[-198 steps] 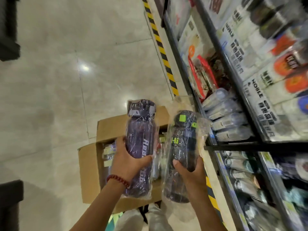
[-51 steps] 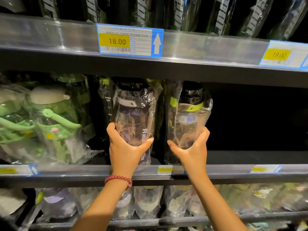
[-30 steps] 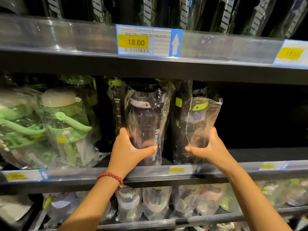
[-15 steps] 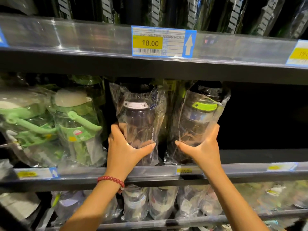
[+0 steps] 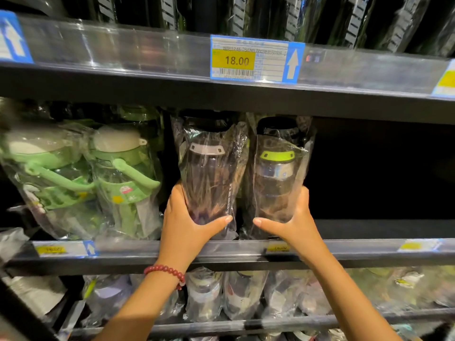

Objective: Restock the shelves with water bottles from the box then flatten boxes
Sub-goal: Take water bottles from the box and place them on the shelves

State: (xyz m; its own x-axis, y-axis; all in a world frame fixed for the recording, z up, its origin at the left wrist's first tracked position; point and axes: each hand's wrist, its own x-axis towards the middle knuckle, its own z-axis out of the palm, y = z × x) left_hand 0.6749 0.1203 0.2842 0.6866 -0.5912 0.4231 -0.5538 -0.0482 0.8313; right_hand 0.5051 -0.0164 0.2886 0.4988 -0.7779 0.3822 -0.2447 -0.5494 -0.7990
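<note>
Two plastic-wrapped water bottles stand upright side by side on the middle shelf [image 5: 369, 251]. The dark purple bottle [image 5: 210, 173] with a grey band is on the left, and my left hand [image 5: 189, 223] grips its lower part. The dark bottle with a lime-green band [image 5: 277, 172] is on the right, held low down by my right hand [image 5: 291, 221]. Both thumbs wrap round the fronts of the bottles. A red bead bracelet is on my left wrist. The box is out of view.
Green wrapped bottles [image 5: 120, 178] crowd the shelf to the left. Right of my bottles the shelf is dark and open. A price tag reading 18.00 [image 5: 256, 60] hangs on the shelf above. More wrapped bottles [image 5: 221, 294] fill the lower shelf.
I carried both bottles from the box up to the shelf. In the last second they were turned so their bands face front, and both stand straighter and closer together.
</note>
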